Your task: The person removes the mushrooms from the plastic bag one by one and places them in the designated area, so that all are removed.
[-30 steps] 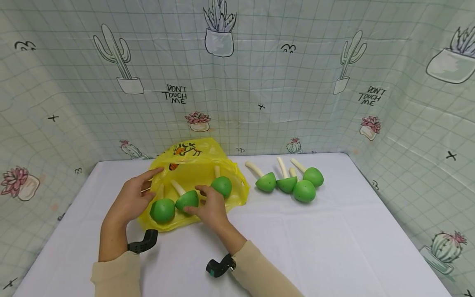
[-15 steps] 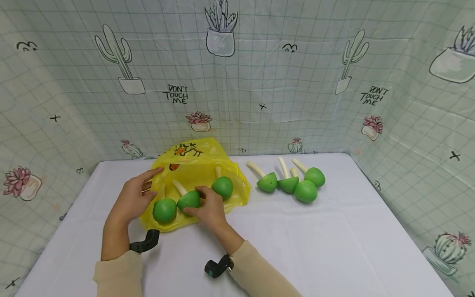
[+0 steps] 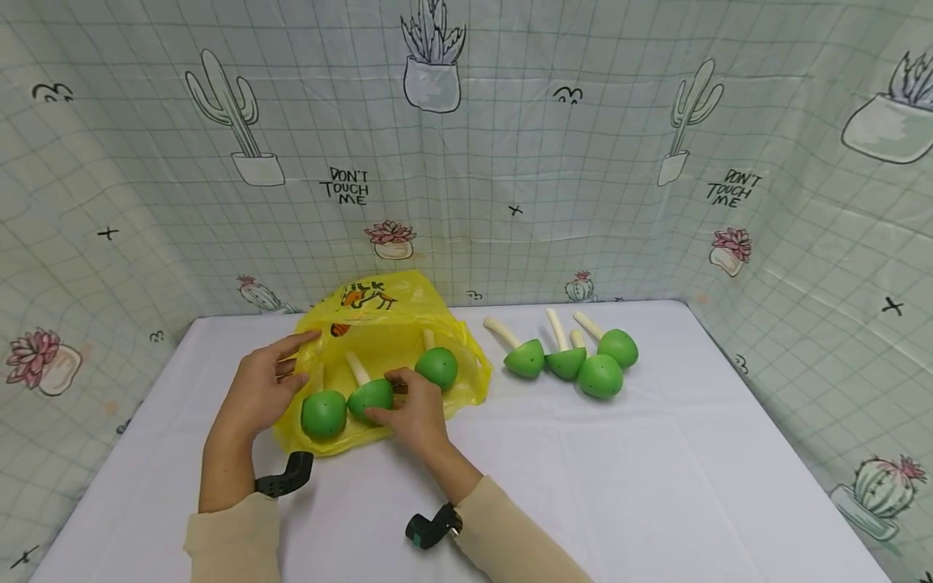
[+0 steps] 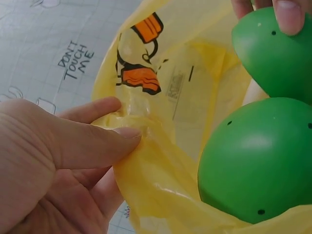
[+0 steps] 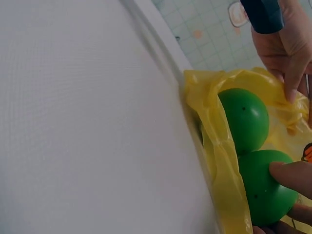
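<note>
A thin yellow plastic bag lies on its side with its mouth toward me, printed with orange and black drawings. My left hand pinches the left edge of the bag between thumb and fingers, seen closely in the left wrist view. Just inside the mouth, my right hand grips the green cap of a toy mushroom, whose white stem points into the bag. To its left a second toy mushroom touches it cap to cap. A third toy mushroom lies deeper at the right.
Right of the bag, several more green toy mushrooms lie in a cluster on the white tablecloth. A grid-patterned cloth with cactus drawings hangs around the back and sides. Each wrist carries a black camera mount.
The toy mushroom in my right hand has shifted slightly down, its stem tilting more upright. My left hand stays at the bag's edge.
</note>
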Available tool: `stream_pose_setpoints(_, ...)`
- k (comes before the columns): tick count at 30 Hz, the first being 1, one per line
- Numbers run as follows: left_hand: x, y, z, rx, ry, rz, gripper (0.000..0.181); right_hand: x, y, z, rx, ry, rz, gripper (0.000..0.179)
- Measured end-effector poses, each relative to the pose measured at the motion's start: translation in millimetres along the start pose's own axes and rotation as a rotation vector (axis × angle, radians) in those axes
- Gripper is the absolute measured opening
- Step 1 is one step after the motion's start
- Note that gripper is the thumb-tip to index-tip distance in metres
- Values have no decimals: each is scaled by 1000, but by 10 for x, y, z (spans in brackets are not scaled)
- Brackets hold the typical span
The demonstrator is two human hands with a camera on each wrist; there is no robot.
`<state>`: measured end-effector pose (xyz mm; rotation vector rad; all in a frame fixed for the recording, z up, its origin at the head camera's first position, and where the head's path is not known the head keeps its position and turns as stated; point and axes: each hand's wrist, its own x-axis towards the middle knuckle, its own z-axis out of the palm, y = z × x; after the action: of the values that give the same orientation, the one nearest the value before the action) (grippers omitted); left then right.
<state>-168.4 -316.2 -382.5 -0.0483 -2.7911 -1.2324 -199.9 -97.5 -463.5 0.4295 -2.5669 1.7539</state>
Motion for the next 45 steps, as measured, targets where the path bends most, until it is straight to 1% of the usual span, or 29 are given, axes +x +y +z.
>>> stream_pose_setpoints(6,-1,-1,-5,5,4,2,64,-31,-3,-69,9,-12,-8,55)
stream_pose_setpoints(11,-5,16,-7,-4,-2,-14,63,-57,-20,-158,30,-27,-21,55)
stream_pose_setpoints(15,-17,20,-11,2,2,-25,62,-96,-68,-246,51,-41,-39,56)
stream_pose_setpoints(25,-3,24,16,7,13,-18,62,-168,-208,-435,68,-56,-53,56)
stream_pose_setpoints(31,0,47,33,0,11,-29,63,-216,-293,-539,69,-61,-86,57)
stream_pose_setpoints(39,1,54,43,10,19,-25,62,-310,-438,-693,61,-61,-119,57)
stream_pose_setpoints(45,1,55,51,19,21,-25,61,-365,-509,-812,54,-49,-168,57)
